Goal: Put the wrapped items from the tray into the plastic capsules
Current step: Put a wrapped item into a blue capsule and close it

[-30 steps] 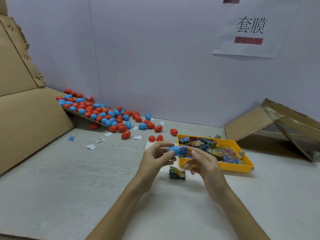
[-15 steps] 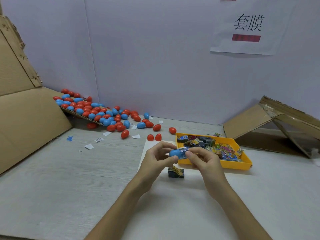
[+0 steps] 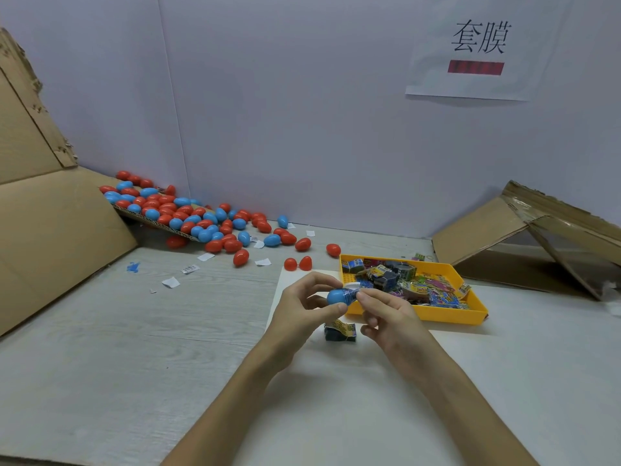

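My left hand (image 3: pixel 302 306) grips a blue capsule half (image 3: pixel 337 296) above the table, just left of the yellow tray (image 3: pixel 447 312). My right hand (image 3: pixel 389 314) pinches a wrapped item (image 3: pixel 354 289) whose end sticks out of the capsule's open side. Another wrapped item (image 3: pixel 340 331) lies on the white sheet (image 3: pixel 336 391) under my hands. The tray holds several colourful wrapped items (image 3: pixel 403 280).
A heap of red and blue capsules (image 3: pixel 188 213) spills off a cardboard flap at the back left, with loose ones (image 3: pixel 297 263) near the tray. Cardboard panels stand at the left (image 3: pixel 50 237) and right (image 3: pixel 524 240). Paper scraps (image 3: pixel 188 269) litter the table.
My hands stayed together by the tray's left end. The wrapped item has gone further into the blue capsule half, and my right fingers have closed in on its end.
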Available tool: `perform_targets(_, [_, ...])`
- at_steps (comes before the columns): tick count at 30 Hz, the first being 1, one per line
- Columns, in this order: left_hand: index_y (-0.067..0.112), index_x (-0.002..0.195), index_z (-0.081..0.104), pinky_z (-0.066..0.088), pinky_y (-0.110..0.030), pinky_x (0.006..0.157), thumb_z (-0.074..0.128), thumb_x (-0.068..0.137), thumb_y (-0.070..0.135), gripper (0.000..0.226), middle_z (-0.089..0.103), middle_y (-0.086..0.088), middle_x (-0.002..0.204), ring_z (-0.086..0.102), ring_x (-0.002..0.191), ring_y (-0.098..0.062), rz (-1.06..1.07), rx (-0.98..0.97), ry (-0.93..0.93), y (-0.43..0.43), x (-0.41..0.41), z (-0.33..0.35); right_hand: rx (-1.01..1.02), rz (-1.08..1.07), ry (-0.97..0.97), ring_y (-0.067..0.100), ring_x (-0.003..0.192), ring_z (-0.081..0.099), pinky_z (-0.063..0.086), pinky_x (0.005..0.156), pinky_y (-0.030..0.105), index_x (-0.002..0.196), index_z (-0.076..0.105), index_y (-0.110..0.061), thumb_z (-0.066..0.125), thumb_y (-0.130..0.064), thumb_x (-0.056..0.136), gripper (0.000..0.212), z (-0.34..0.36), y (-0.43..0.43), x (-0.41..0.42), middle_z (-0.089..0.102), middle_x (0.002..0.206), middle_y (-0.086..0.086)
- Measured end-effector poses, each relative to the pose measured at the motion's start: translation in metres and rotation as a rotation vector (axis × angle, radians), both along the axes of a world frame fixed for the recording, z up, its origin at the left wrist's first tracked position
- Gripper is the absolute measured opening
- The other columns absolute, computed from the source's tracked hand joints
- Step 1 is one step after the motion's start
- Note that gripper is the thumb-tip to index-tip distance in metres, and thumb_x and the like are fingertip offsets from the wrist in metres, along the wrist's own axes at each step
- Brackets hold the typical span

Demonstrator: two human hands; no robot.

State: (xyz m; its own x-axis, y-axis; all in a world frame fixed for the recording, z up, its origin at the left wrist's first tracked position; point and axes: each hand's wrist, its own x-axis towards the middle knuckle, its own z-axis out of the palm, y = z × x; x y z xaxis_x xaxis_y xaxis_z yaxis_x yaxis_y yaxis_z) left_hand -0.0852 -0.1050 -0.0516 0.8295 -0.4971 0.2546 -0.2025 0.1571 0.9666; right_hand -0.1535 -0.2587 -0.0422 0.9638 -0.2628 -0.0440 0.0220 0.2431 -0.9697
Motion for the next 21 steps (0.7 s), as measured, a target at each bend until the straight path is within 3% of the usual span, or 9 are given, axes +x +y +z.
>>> perform_targets(6, [0.026, 0.1, 0.067, 0.055, -0.019, 0.065, 0.079, 0.081, 0.011, 0.027, 0.069, 0.018, 0.095, 0.07, 0.082, -0.009, -0.003, 0.004, -0.014, -0.0002, 0.0001, -0.0014, -0.1, -0.038, -0.001, 0.01, 0.062, 0.05, 0.044, 0.057, 0.022, 0.103, 0.073, -0.009, 0.071, -0.025, 0.08, 0.027, -0.0025, -0.0006, 0.001, 0.053, 0.055, -0.006])
perform_targets(11, [0.027, 0.101, 0.068, 0.056, -0.019, 0.066, 0.08, 0.081, 0.016, 0.025, 0.069, 0.02, 0.096, 0.072, 0.087, -0.011, 0.004, 0.022, -0.011, -0.0017, -0.0005, -0.0013, -0.254, -0.109, -0.086, 0.006, 0.067, 0.059, 0.049, 0.059, 0.021, 0.097, 0.074, -0.02, 0.071, -0.015, 0.086, 0.012, -0.0011, 0.0012, -0.0019, 0.072, 0.082, -0.005])
perform_targets(17, [0.027, 0.103, 0.071, 0.058, -0.024, 0.07, 0.073, 0.088, 0.018, 0.018, 0.073, 0.016, 0.101, 0.074, 0.091, -0.017, -0.007, -0.009, 0.037, -0.0037, -0.0024, -0.0005, -0.413, -0.203, -0.215, 0.005, 0.073, 0.066, 0.051, 0.059, 0.017, 0.098, 0.069, -0.026, 0.075, -0.011, 0.083, 0.022, -0.0008, 0.0023, -0.0041, 0.07, 0.085, -0.014])
perform_targets(21, [0.023, 0.102, 0.072, 0.059, -0.024, 0.07, 0.075, 0.086, 0.017, 0.018, 0.074, 0.014, 0.099, 0.074, 0.09, -0.017, 0.031, -0.021, 0.076, -0.0051, -0.0016, -0.0008, -0.462, -0.296, -0.295, 0.008, 0.075, 0.07, 0.057, 0.061, 0.022, 0.091, 0.066, -0.019, 0.078, -0.014, 0.081, 0.017, -0.0034, 0.0062, -0.0041, 0.071, 0.08, -0.011])
